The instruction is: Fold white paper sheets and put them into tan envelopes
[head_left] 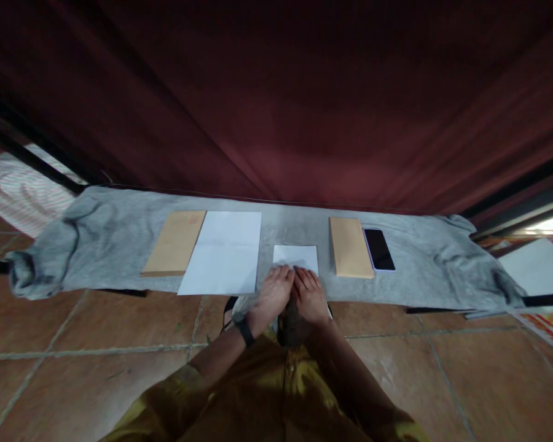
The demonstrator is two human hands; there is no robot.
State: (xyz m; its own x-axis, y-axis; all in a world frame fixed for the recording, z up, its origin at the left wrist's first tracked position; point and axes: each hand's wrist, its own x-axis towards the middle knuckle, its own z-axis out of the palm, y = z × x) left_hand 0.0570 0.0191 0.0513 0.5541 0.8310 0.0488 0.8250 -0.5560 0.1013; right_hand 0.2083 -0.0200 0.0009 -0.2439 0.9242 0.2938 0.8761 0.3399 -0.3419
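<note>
My left hand point(273, 293) and my right hand point(310, 294) lie side by side, fingers stretched flat on the near edge of a small folded white paper point(295, 256) on the grey cloth point(110, 236). A dark band sits on my left wrist. To the left lies a larger white sheet point(223, 260) partly over a brown envelope point(174, 242). To the right of the folded paper lies a second brown envelope point(350, 247) with a black phone point(378, 248) beside it.
The cloth covers a low narrow surface in front of a dark red curtain point(276, 104). Terracotta floor tiles point(87, 356) lie below. A striped mat point(23, 190) is at far left, and white sheets point(539, 267) at far right.
</note>
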